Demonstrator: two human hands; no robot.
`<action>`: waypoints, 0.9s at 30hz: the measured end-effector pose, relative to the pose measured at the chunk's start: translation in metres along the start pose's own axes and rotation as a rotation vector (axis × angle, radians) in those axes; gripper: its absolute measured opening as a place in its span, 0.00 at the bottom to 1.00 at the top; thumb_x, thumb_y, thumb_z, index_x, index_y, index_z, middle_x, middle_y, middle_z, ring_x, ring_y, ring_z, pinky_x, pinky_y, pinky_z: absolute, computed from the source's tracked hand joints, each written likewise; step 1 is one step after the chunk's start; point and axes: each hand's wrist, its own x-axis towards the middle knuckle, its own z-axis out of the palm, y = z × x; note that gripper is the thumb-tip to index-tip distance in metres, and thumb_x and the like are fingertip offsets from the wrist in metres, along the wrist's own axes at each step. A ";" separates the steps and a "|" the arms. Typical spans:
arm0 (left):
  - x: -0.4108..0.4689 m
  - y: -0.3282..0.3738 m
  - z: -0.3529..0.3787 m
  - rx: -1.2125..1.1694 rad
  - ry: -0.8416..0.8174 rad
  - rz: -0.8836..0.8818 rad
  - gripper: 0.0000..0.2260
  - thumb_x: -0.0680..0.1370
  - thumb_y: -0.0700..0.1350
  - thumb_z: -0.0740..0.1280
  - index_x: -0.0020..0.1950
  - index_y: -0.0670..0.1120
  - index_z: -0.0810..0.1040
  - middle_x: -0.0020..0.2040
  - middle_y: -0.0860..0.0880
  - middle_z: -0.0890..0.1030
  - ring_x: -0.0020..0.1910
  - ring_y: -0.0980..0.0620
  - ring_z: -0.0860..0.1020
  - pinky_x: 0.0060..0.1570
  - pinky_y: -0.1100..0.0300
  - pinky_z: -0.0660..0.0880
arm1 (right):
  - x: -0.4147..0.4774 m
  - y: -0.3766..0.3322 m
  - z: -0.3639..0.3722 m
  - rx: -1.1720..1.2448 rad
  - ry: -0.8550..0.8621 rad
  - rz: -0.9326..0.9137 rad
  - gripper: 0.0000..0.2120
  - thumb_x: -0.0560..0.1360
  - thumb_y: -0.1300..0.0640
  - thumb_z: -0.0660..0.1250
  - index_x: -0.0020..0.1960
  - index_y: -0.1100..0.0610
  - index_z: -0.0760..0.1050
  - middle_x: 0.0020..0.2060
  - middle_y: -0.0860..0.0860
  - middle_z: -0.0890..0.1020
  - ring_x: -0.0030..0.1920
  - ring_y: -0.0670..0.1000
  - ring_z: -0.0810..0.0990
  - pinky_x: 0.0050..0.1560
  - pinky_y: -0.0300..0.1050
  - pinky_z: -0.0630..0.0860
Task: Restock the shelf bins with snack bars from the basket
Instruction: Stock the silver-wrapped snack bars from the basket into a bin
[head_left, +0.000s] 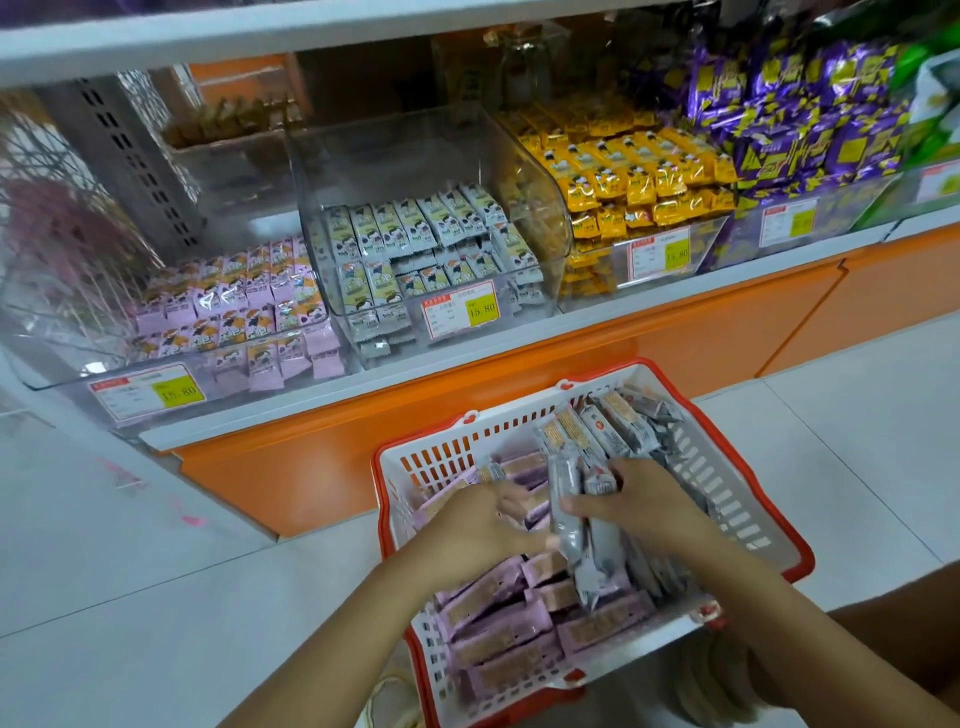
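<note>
Gripping a bundle of grey-wrapped snack bars (571, 525), the right hand (636, 501) curls round them near the middle of the red-rimmed white plastic basket (727, 467), which sits on the white tiled floor (156, 571). The left hand (475, 525) lies over pink-wrapped snack bars (498, 623) by the basket's left edge, fingers bent; whether it holds any, I cannot tell. Above, a clear plastic shelf bin (415, 171) is part-filled with grey packs.
</note>
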 end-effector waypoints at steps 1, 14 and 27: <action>-0.001 0.007 0.002 -0.087 0.040 0.044 0.18 0.69 0.54 0.75 0.57 0.54 0.75 0.51 0.55 0.78 0.51 0.56 0.78 0.56 0.60 0.74 | -0.005 -0.015 -0.003 0.070 0.005 -0.058 0.30 0.65 0.39 0.75 0.51 0.63 0.78 0.45 0.61 0.82 0.46 0.58 0.82 0.44 0.52 0.78; -0.027 0.037 -0.024 -0.791 0.116 0.032 0.14 0.74 0.38 0.71 0.59 0.41 0.77 0.55 0.41 0.83 0.54 0.44 0.81 0.58 0.49 0.76 | -0.008 -0.119 -0.033 -0.074 0.228 -0.183 0.25 0.76 0.36 0.60 0.33 0.55 0.59 0.28 0.49 0.65 0.29 0.49 0.65 0.32 0.43 0.61; -0.041 0.056 -0.061 -1.170 0.198 0.137 0.11 0.68 0.42 0.69 0.47 0.38 0.79 0.45 0.41 0.84 0.39 0.49 0.83 0.46 0.55 0.80 | -0.036 -0.151 -0.040 0.199 -0.076 -0.461 0.13 0.72 0.41 0.65 0.55 0.40 0.69 0.50 0.38 0.77 0.49 0.37 0.77 0.44 0.30 0.74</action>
